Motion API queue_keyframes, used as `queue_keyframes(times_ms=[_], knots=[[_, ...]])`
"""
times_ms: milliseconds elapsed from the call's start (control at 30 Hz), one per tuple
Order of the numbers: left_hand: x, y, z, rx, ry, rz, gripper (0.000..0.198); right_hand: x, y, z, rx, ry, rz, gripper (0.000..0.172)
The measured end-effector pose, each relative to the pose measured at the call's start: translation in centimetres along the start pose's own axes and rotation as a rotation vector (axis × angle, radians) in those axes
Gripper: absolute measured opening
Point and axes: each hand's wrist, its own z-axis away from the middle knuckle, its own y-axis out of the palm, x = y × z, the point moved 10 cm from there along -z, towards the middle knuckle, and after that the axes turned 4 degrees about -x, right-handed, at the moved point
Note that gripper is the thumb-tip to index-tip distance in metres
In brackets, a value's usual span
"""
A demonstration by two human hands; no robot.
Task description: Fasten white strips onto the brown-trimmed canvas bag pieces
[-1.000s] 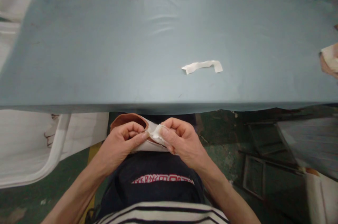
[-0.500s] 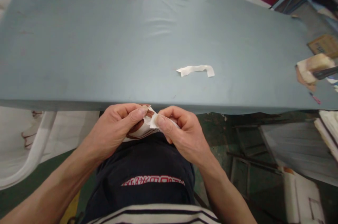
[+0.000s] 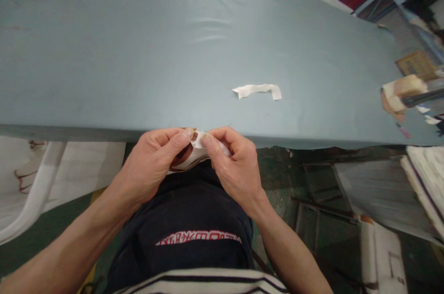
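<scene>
Both hands meet at the near table edge, over my dark apron. Between them is a white piece of cloth with brown bands (image 3: 190, 161), hanging folded below the fingers. My left hand (image 3: 152, 157) pinches its left side between thumb and forefinger. The right thumb and fingers of my right hand (image 3: 237, 164) are closed on the cloth's white flap. A small brown patch shows between the two thumbs. The fingers hide much of the cloth. Beyond the hands, a crooked white strip (image 3: 257, 90) lies on the table.
A blue-grey sheet covers the wide table (image 3: 132, 53). At its right end are a cardboard piece (image 3: 416, 65) and a pale block (image 3: 405, 90). A white curved tube (image 3: 46, 187) stands below left. Frames (image 3: 308, 220) and a stack of white cloth (image 3: 423, 174) are at lower right.
Both hands have risen slightly towards the table edge, still gripping the cloth. The white flap now covers more of the brown patch between the thumbs. The white strip lies as before.
</scene>
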Motion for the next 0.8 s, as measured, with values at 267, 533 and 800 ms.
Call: queue_keyframes(times_ms=[267,533,800], knots=[[0.6,-0.7,-0.2,-0.056,0.003,0.098,0.053,-0.1,0.0,0.6,-0.179,-0.099,0.148,0.029],[1.5,-1.0,0.0,-0.03,-0.075,0.184,0.022,0.1,0.2,0.6,-0.201,-0.095,0.139,0.028],[2.2,-1.1,0.0,-0.103,-0.093,0.194,0.037,0.2,0.3,0.7,-0.22,-0.114,0.141,0.028]])
